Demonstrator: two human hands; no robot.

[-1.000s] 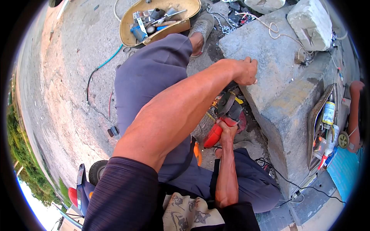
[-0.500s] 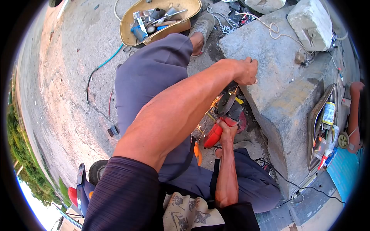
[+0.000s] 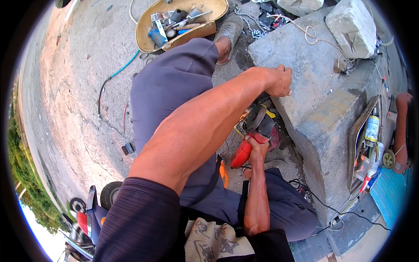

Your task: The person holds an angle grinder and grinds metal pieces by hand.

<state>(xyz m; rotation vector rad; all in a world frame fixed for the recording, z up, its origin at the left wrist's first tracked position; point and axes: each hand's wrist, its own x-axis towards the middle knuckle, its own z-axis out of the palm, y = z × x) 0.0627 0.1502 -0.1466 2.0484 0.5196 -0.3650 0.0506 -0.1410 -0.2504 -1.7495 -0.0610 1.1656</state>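
- Left sleeve (image 3: 139, 209): dark, finely ribbed across.
- Right sleeve (image 3: 268, 246): black, plain.
- Shirt front (image 3: 214, 240): cream, dark sketchy print.
- Trousers (image 3: 170, 83): grey-purple, loose, creased at knee.
- Shoe (image 3: 230, 32): grey, patterned upper.

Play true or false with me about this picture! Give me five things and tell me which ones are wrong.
1. The right hand holds a red grinder. True.
2. The box at the top is shut. False: it is open, with tools inside.
3. The left hand is near a big grey block. True.
4. The shoe beside the box is bright red. False: it is grey.
5. A blue sheet is over on the right side of the picture. True.
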